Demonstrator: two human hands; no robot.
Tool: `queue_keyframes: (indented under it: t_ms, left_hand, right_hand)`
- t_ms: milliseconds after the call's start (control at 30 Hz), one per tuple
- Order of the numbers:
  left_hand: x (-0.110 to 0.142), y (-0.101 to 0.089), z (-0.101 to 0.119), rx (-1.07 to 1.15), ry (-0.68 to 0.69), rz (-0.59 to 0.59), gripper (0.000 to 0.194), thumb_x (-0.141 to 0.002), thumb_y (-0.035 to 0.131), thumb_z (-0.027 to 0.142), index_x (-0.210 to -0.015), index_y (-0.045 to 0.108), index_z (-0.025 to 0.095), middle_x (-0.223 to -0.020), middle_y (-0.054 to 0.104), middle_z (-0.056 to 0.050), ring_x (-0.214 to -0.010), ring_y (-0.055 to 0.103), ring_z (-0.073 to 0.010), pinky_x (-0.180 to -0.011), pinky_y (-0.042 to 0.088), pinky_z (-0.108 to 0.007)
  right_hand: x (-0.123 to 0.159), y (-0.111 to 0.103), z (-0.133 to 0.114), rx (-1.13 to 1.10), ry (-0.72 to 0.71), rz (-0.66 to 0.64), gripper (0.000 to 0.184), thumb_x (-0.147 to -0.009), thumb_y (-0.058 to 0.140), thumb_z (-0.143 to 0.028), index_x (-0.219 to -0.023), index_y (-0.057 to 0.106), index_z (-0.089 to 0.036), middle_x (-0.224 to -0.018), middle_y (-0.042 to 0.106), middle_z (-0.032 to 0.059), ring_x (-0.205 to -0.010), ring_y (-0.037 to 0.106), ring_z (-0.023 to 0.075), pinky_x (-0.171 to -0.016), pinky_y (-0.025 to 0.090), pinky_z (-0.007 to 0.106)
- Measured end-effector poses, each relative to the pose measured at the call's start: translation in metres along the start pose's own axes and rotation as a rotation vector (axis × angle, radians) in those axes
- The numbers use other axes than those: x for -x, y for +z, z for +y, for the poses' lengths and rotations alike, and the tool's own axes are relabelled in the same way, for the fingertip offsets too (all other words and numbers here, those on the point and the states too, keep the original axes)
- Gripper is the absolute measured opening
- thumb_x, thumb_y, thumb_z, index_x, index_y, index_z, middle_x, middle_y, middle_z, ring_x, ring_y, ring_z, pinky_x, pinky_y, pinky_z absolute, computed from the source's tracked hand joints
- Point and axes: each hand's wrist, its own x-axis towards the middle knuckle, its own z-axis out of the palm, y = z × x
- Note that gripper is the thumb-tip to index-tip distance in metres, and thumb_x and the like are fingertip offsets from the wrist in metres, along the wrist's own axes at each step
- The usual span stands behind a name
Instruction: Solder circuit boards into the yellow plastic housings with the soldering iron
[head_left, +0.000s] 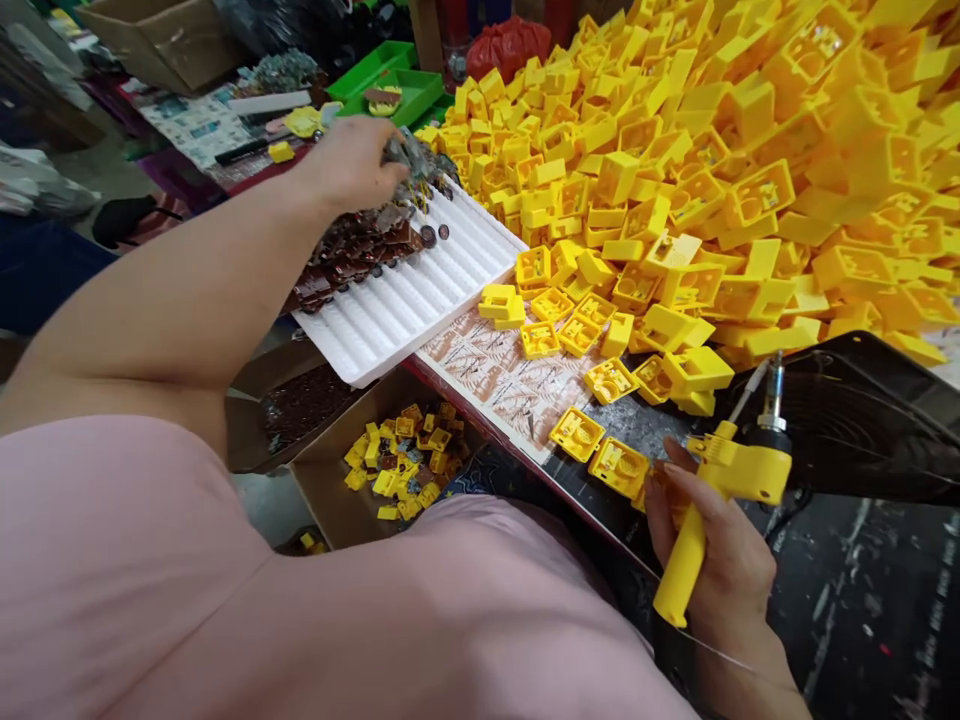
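My left hand (364, 165) is at the far end of a white ribbed foam tray (405, 300), its fingers closed around a bunch of small grey parts (409, 155) with thin yellow wires. Dark brown circuit boards (352, 250) with small round black parts lie piled on the tray under that wrist. My right hand (724, 555) holds a yellow pistol-shaped soldering gun (694, 560), metal tip upward. Its fingertips are beside an open yellow plastic case (619, 465) at the table edge, partly hidden there. Another open yellow case (577, 433) sits next to it.
A large heap of yellow cases (637, 170) covers the back and right of the table. Below the edge stands a cardboard box (330, 470) with yellow cases in it. Green trays (412, 95) and a red bag (510, 45) are behind. Black plastic (870, 420) lies at right.
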Motion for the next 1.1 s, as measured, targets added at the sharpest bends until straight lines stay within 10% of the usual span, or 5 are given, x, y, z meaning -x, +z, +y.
queue_keyframes:
  t_ms: [167,333,467,667,1100]
  left_hand:
    - [0.003,-0.038,0.060,0.171,-0.278,-0.045,0.053,-0.107,0.047,0.035,-0.143,0.070,0.003,-0.118,0.076,-0.004,-0.123,0.073,-0.0382,-0.103,0.054,-0.064]
    - [0.003,-0.019,0.110,0.772,-0.202,-0.156,0.041,-0.101,0.057,0.006,-0.139,0.067,-0.007,-0.117,0.078,-0.011,-0.111,0.078,-0.0259,-0.095,0.064,-0.049]
    - [0.004,0.022,0.135,0.789,-0.214,-0.248,0.022,-0.103,0.069,0.024,-0.116,0.079,0.010,-0.105,0.083,-0.011,-0.085,0.072,-0.0183,-0.091,0.067,-0.053]
    - [0.022,0.049,0.142,0.469,0.218,-0.017,0.039,-0.096,0.067,0.037,-0.130,0.077,0.020,-0.141,0.070,-0.011,-0.123,0.065,-0.0256,-0.122,0.050,-0.045]
    - [0.161,0.092,0.175,0.486,0.314,-0.112,0.042,-0.104,0.047,0.035,-0.112,0.086,0.021,-0.095,0.084,-0.008,-0.086,0.075,-0.0218,-0.088,0.054,-0.039]
  right_hand:
    - [-0.002,-0.002,-0.004,0.024,0.010,-0.005,0.046,-0.097,0.076,-0.015,-0.139,0.062,-0.025,-0.121,0.084,0.0084,-0.077,0.082,0.0218,-0.065,0.066,0.032]
    - [-0.006,-0.003,-0.008,0.009,-0.009,0.004,0.036,-0.098,0.075,-0.012,-0.131,0.064,-0.022,-0.117,0.085,0.0095,-0.067,0.077,0.0170,-0.062,0.062,0.029]
    - [-0.008,-0.004,-0.008,-0.017,-0.023,0.004,0.034,-0.097,0.076,-0.012,-0.127,0.066,-0.021,-0.116,0.085,0.0081,-0.067,0.075,0.0152,-0.063,0.059,0.028]
    - [-0.006,-0.001,-0.005,-0.047,-0.039,-0.017,0.034,-0.097,0.078,-0.023,-0.128,0.062,-0.022,-0.116,0.082,0.0104,-0.089,0.079,0.0244,-0.077,0.059,0.036]
    - [-0.036,0.017,-0.039,-0.105,-0.059,-0.221,0.030,-0.106,0.065,-0.036,-0.133,0.057,-0.025,-0.105,0.075,0.0062,-0.100,0.073,0.0259,-0.111,0.053,0.050]
